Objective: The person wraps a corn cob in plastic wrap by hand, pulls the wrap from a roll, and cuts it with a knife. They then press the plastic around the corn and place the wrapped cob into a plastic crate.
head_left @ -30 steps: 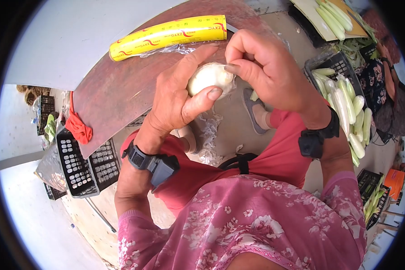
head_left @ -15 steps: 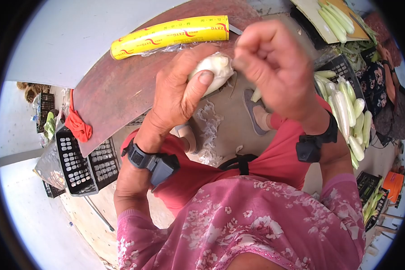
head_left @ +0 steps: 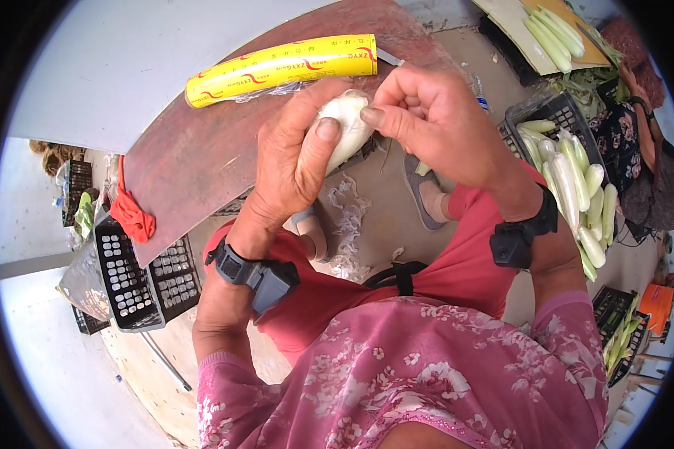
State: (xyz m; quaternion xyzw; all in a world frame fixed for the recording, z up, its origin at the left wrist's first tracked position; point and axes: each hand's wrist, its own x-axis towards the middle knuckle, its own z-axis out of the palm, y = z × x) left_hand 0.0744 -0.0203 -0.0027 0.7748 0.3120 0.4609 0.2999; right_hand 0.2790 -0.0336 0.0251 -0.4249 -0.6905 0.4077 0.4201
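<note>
My left hand (head_left: 296, 150) is wrapped round a pale, whitish vegetable (head_left: 346, 129), its thumb pressed along the near side. Shiny clear film seems to cover the vegetable, whose blunt end points up and away from me. At that end, my right hand (head_left: 434, 123) is curled with thumb and forefinger close together, the thumb tip touching or almost touching the vegetable. What those fingers pinch, if anything, is too small to make out. Just beyond my hands, a yellow roll of cling film (head_left: 284, 69) lies on the reddish table (head_left: 195, 168), a loose strip of film along its near edge.
A dark crate (head_left: 513, 120) of pale green long vegetables (head_left: 573, 183) stands at the right, with more on a board (head_left: 599, 52) behind. Beside it is another person's arm (head_left: 642, 105). Black crates (head_left: 123, 277) and a red cloth (head_left: 132, 215) are at left.
My right hand has come down and left, from a blurred raised position to the end of the vegetable. My left hand keeps its hold on the vegetable.
</note>
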